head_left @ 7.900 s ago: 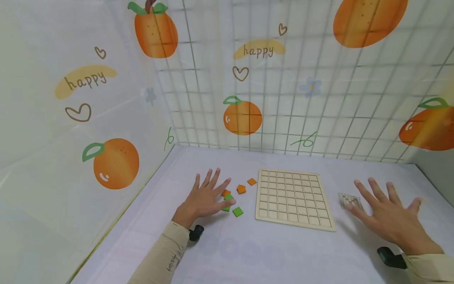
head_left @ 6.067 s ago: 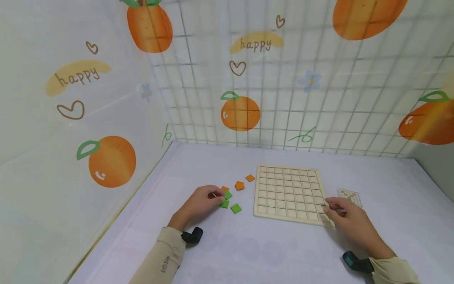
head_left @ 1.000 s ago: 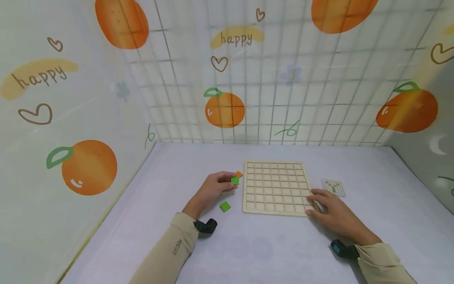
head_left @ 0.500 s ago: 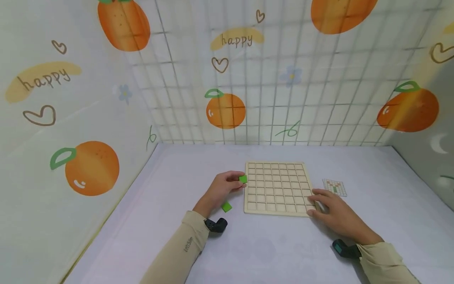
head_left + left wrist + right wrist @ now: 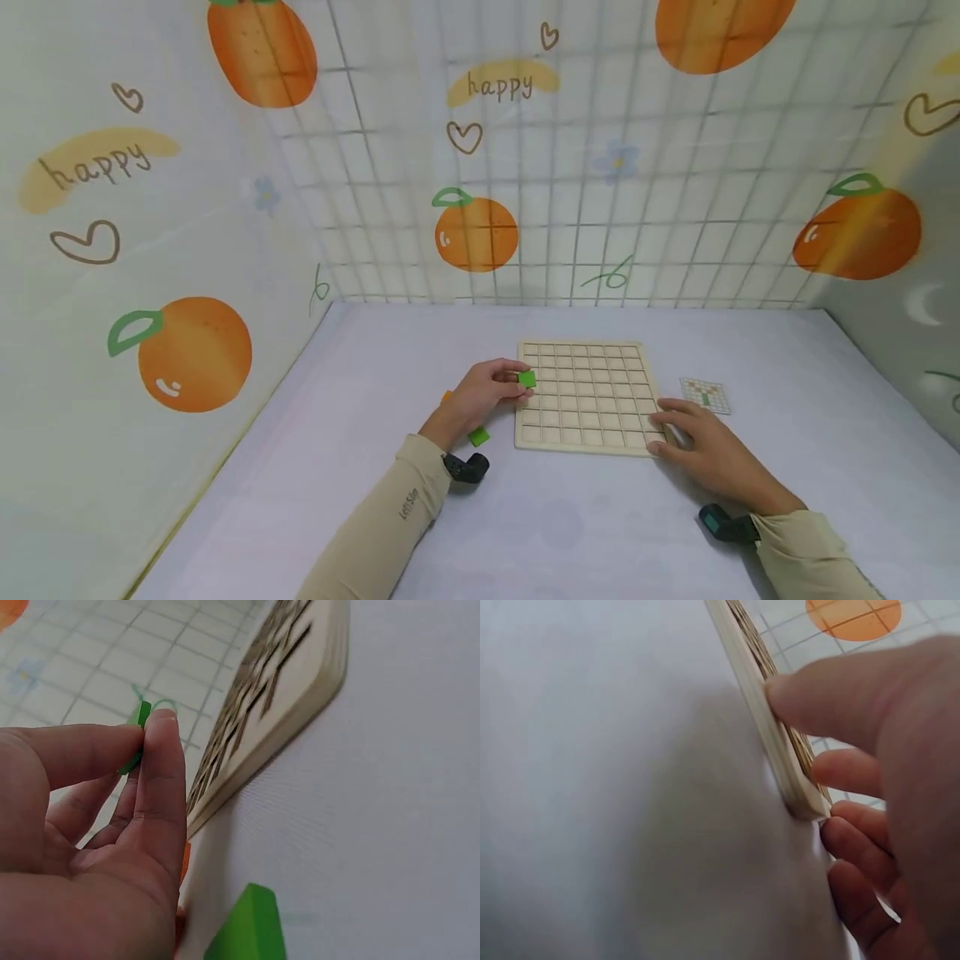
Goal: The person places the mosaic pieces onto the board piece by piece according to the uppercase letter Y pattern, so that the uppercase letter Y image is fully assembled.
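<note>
A small green tile was pinched at the fingertips of a person's left hand, over the near-hand margin of a square wooden board. The tile looked light and stiff, probably painted wood or plastic, smooth enough to slip a little but unlikely to break. Its thin edges or opposite faces seemed the best places to hold, with only fingertips, so that part of it stayed uncovered. The board, ruled into shallow squares, looked rigid and fairly light, likely to slide if nudged; its raised rim offered the surest hold.

The left hand's thumb and finger were closed together on the tile, the other fingers loosely bent. The right hand was half spread, a clear gap between thumb and fingers; these touched the board's rim around the corner nearest that hand and did not clasp it tightly.

A second green tile lay on the table just beside the left wrist. An orange tile showed partly behind the left hand. Beyond the right hand's fingers lay a small patterned card
</note>
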Demonstrator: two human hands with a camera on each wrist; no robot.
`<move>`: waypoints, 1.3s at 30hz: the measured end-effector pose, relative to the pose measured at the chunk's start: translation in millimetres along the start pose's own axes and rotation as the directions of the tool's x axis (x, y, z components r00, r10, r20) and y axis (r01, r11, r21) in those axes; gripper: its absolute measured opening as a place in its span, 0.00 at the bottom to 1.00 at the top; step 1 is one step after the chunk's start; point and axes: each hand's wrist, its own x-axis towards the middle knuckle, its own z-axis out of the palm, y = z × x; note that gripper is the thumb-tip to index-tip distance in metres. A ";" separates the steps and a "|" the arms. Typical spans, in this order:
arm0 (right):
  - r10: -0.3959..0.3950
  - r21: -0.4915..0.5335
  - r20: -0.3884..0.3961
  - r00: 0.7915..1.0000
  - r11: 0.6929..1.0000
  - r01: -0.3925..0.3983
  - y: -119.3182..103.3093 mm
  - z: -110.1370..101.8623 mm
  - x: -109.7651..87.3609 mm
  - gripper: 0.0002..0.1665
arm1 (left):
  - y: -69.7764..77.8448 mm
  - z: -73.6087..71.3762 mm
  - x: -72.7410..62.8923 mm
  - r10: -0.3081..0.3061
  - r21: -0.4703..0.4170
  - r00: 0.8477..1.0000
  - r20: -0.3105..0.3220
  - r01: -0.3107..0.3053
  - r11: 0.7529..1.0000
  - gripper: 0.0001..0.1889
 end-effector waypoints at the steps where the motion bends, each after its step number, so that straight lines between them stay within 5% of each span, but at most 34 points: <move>1: -0.002 0.003 0.002 1.000 1.000 0.002 -0.7 0.7 0.6 0.30 | 0.9 0.3 0.2 -0.005 0.010 1.000 0.003 0.005 1.000 0.19; 7: 0.013 -0.011 0.010 1.000 1.000 -0.013 -2.9 -3.0 -0.1 0.30 | 4.7 8.3 3.2 -0.012 0.080 0.999 0.048 0.009 0.997 0.20; 17: 0.008 -0.018 0.005 1.000 1.000 -0.008 -2.7 -6.6 0.6 0.30 | 6.8 24.0 5.6 -0.018 0.020 0.995 0.097 0.016 1.000 0.20; 24: 0.018 -0.021 0.006 1.000 1.000 -0.017 -1.1 -1.1 -0.1 0.31 | 7.9 34.2 5.3 -0.044 0.071 0.990 0.135 0.034 0.997 0.20; 32: 0.009 -0.016 0.000 1.000 1.000 -0.009 2.3 -4.7 -2.3 0.30 | 6.3 52.8 10.6 -0.044 0.173 0.991 0.130 0.021 0.985 0.17; 39: 0.008 -0.005 -0.001 1.000 1.000 -0.008 2.0 -2.5 -2.2 0.30 | 6.2 60.8 12.8 -0.052 0.159 0.989 0.136 0.031 0.987 0.16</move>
